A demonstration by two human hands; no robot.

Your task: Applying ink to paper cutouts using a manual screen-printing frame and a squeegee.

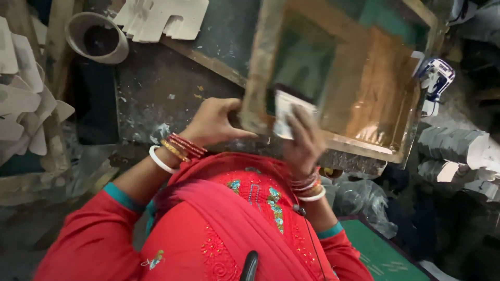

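Left hand (213, 124) grips the near corner of the wooden-framed printing screen (260, 62), fingers curled on its edge. Right hand (303, 139), at three o'clock of it, holds a white card (284, 112) flat beneath the tilted frame. Card stacks (453, 143) lie at three o'clock.

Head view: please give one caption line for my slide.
Left hand grips wooden-framed screen; right hand holds small white card.

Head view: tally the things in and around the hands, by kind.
Hands: 2, left hand and right hand
Wooden frame: 1
White card: 1
Round pot: 1
Total: 5
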